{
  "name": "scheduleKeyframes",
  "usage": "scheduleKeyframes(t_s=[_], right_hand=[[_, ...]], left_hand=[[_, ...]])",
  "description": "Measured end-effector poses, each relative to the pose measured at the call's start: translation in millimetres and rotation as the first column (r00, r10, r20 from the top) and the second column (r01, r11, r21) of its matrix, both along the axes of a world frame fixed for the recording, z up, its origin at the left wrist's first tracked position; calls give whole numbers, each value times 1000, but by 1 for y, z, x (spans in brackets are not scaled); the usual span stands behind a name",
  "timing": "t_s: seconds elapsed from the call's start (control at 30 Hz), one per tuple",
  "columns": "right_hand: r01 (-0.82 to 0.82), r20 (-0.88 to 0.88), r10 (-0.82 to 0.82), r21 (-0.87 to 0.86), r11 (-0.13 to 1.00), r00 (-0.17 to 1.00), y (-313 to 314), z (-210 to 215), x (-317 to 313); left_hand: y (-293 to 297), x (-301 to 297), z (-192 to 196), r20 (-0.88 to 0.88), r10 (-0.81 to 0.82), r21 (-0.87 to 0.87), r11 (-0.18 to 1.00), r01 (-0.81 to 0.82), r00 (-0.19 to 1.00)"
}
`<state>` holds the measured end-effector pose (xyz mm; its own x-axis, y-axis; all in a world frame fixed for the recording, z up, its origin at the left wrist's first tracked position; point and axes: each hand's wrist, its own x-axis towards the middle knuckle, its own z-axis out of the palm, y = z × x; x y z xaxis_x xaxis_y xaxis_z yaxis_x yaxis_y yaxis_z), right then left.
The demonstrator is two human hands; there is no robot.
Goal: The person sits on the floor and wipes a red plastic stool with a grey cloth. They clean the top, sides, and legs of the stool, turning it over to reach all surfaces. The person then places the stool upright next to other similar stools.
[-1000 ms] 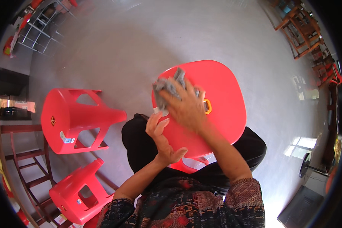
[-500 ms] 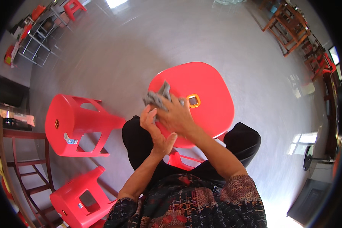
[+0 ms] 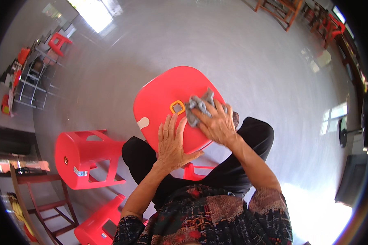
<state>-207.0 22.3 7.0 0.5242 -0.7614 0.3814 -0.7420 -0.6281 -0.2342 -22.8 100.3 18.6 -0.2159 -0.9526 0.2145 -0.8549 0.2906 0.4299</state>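
Rag: grey cloth [image 3: 198,104], bunched on the seat between the centre hole and the right edge.
Right hand [image 3: 217,124]: fingers spread and part curled over the cloth, so it has hold of it, though I'd call it more of a press than a pinch. Can't tell from my end where the thumb sits.
Left hand [image 3: 171,145]: palm down, fingers stretched out flat over the seat's near side, tips just short of the hole, thumb poking out by the near edge. Holding nothing I can see; I'd guess it works as a brace.
Rag feel: soft, light, floppy, nothing to break. I'd take it from above in a loose bunch.
Red stool [image 3: 159,92]: upright between the knees, seat facing up. Looks like moulded plastic, so probably stiff, light and a bit slippery; I'd hold it by the rounded seat edge.
Centre hole [image 3: 177,108]: yellow-orange rim, maybe somewhere a fingertip could hook.
Pale patch [image 3: 143,122]: on the seat, right at the left edge.
Spare stools: one red stool on its side [image 3: 67,161] left of the knees, plus another tipped stool [image 3: 96,226] nearer the body, partly cropped for me.
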Motion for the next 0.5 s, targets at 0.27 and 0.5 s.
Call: scheduleKeyframes(t_s=[0.27,0.5], right_hand=[[257,398,-453,455,852,798,-55,-47,-28],[96,635,-772,768,633,10,-14,-117,-15]], left_hand=[[-4,-16,-13,264,-41,65,998,25,964],[-8,-21,-13,346,-48,85,996,20,937]])
